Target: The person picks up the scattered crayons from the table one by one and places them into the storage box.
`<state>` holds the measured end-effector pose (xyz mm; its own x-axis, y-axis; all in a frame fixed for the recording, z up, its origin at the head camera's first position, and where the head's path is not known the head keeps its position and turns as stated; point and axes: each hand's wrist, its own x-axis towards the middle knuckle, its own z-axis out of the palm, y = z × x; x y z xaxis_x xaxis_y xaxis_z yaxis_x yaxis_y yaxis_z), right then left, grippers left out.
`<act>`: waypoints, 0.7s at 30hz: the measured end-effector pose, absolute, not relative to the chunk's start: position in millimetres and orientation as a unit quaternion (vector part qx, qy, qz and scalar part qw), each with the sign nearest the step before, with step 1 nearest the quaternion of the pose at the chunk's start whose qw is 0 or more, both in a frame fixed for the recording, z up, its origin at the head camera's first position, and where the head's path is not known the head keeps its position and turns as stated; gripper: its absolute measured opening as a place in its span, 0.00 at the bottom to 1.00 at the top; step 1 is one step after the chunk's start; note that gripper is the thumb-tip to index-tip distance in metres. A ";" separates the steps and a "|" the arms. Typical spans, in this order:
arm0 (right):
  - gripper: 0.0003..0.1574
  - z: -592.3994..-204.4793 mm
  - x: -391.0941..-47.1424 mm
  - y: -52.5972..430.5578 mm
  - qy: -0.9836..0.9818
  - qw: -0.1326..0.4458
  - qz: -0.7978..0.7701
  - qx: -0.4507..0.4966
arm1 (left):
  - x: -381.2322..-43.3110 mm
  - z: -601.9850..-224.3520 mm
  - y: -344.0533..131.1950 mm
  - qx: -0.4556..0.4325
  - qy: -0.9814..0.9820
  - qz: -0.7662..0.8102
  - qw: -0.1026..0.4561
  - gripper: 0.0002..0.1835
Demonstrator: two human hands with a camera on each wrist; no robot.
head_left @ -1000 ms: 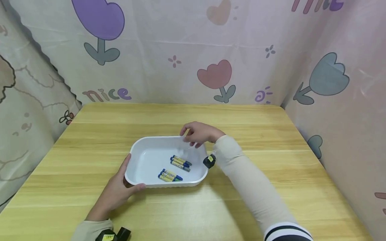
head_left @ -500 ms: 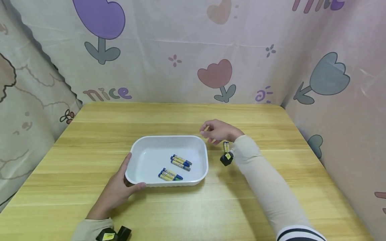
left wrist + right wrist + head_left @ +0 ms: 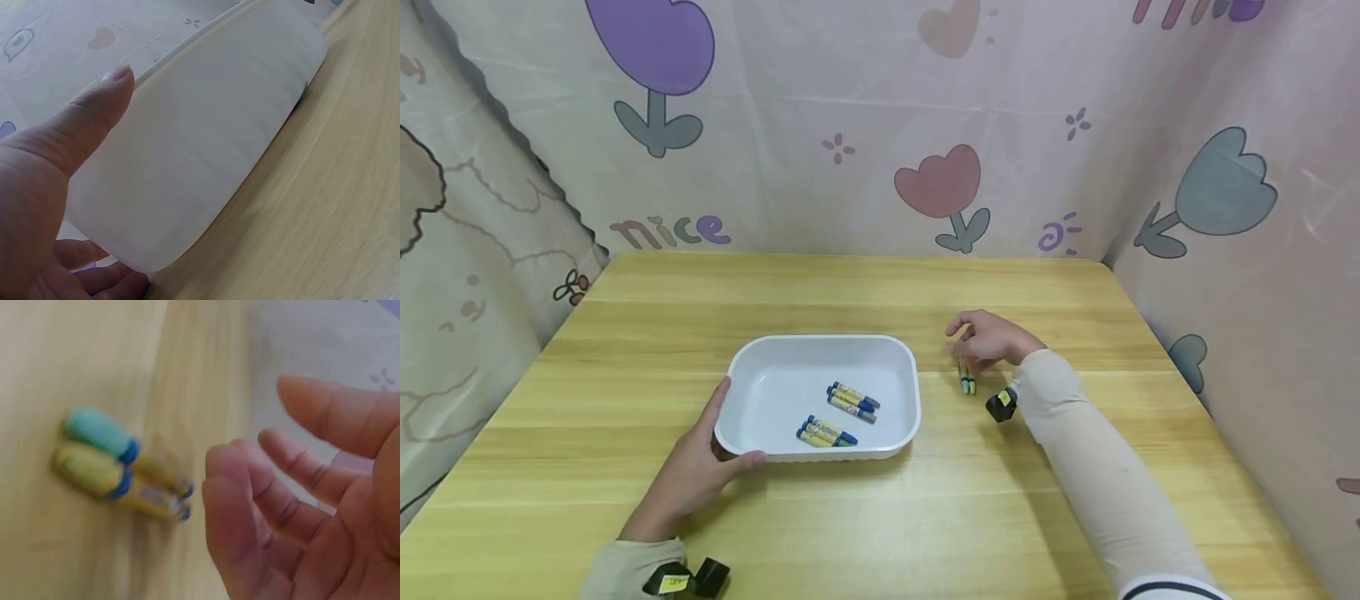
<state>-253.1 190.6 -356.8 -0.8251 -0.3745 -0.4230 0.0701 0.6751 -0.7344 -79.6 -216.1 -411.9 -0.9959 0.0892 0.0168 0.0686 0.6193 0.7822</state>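
My left hand [image 3: 688, 477] grips the front left corner of a white plastic tray [image 3: 820, 337], thumb at the front rim and fingers round the left side. In the left wrist view the thumb lies against the tray wall [image 3: 194, 137]. Inside the tray lie several wrapped crayons in two groups, a rear group [image 3: 852, 402] and a front group [image 3: 824, 432]. My right hand [image 3: 994, 338] is right of the tray, above two more crayons on the table, partly hidden by it. The right wrist view shows their turquoise crayon [image 3: 100, 432] and yellow crayon [image 3: 90, 470], apart from the relaxed fingers.
The tray stands on a light wooden table [image 3: 850, 525]. A patterned curtain [image 3: 790, 150] hangs behind the table and along both sides. Each wrist carries a small black camera, such as the right camera [image 3: 1002, 405].
My right hand has moved right from above the tray to over the two crayons on the table. My left hand keeps its grip on the tray, and the crayons inside have not moved.
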 end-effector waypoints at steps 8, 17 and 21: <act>0.31 -371.7 -252.3 204.2 0.909 0.268 -0.316 -0.052 | -79.6 -413.0 -215.9 0.048 0.900 0.434 0.008 0.64; 0.27 -375.3 -252.1 210.7 0.920 0.263 -0.287 -0.045 | -80.4 -411.9 -214.7 0.046 0.898 0.437 0.010 0.63; 0.24 -375.7 -252.3 210.9 0.914 0.267 -0.301 -0.049 | -79.4 -411.3 -215.0 0.045 0.899 0.435 0.010 0.64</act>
